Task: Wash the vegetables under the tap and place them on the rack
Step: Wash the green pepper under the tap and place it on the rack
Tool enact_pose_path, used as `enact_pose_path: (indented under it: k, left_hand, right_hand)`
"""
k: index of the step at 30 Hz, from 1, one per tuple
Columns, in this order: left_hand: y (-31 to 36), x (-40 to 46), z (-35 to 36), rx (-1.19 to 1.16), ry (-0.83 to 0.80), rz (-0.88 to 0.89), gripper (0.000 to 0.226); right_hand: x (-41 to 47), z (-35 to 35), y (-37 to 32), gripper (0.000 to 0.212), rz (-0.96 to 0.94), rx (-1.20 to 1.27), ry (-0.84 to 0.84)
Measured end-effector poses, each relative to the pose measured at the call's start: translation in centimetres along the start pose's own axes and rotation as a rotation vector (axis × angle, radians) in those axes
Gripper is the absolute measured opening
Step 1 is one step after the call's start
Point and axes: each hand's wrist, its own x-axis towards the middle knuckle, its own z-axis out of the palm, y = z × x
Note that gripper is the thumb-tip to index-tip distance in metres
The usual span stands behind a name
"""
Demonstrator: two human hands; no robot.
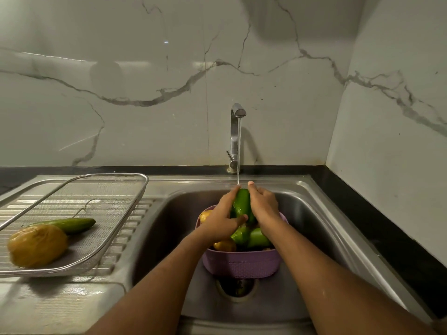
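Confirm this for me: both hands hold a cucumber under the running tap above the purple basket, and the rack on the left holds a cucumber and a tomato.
Not quite. In the head view the rack holds a cucumber and a potato, not a tomato. The rest stands: left hand and right hand hold a cucumber under the running tap above the purple basket.

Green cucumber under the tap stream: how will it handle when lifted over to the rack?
Likely slippery: the green cucumber is glossy and wet under the running tap stream, so both the left hand and right hand grip it. Probably stiff, since it stands upright without sagging. Being round and long, it may roll on the wire mesh rack.
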Motion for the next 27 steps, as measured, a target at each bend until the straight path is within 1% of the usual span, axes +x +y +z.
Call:
enact_pose_path:
  k: [4, 6, 8, 9, 10, 13, 15, 17, 20, 22, 25, 27]
  left_hand:
    - [-0.1, 0.5, 1.2, 0.023, -0.035, -0.062, 0.092]
    - [-0.2, 0.7, 1.3, 0.042, -0.008, -0.113, 0.087]
    - [-0.3, 0.9, 1.1, 0.013, 0.062, -0.144, 0.076]
    - [-0.4, 0.9, 0.9, -0.031, 0.103, -0.155, 0.070]
    - [-0.4, 1.1, 0.7, -0.089, 0.133, -0.164, 0.065]
    - [-0.4, 1.4, 0.5, -0.321, 0.171, -0.179, 0.058]
    - [-0.2, 1.6, 0.6, -0.451, 0.191, -0.184, 0.057]
    - [0.2, 1.6, 0.7, -0.548, 0.208, -0.207, 0.053]
    - [0.7, 1.6, 0.8, -0.695, 0.187, -0.258, 0.039]
    - [1.2, 1.4, 0.9, -0.764, 0.197, -0.292, 0.032]
    - [1.8, 1.0, 0.6, -0.811, 0.236, -0.324, 0.031]
    - [1.8, 0.9, 0.4, -0.797, 0.245, -0.322, 0.033]
  right_hand:
    - [-0.1, -0.8, 0.1, 0.038, 0.047, -0.002, 0.016]
    - [-0.4, -0.6, 0.0, 0.034, 0.038, 0.013, 0.000]
    - [-0.8, -0.4, -0.2, 0.025, -0.001, -0.001, -0.051]
    - [-0.9, -0.2, -0.2, 0.020, -0.029, -0.025, -0.081]
    - [-1.1, 0.0, -0.4, 0.023, -0.056, -0.050, -0.107]
    - [-1.2, 0.4, -0.5, 0.039, -0.101, -0.067, -0.133]
    - [-1.1, 0.4, -0.5, 0.042, -0.151, -0.059, -0.124]
    - [-0.9, 0.3, -0.6, 0.039, -0.171, -0.009, -0.132]
    - [-1.0, 0.2, -1.0, 0.027, -0.171, 0.137, -0.178]
    - [-1.1, 0.4, -1.2, 0.023, -0.145, 0.181, -0.211]
    - [-1.2, 0.9, -1.1, 0.036, -0.064, 0.195, -0.245]
    - [-1.1, 1.1, -1.0, 0.031, -0.028, 0.192, -0.239]
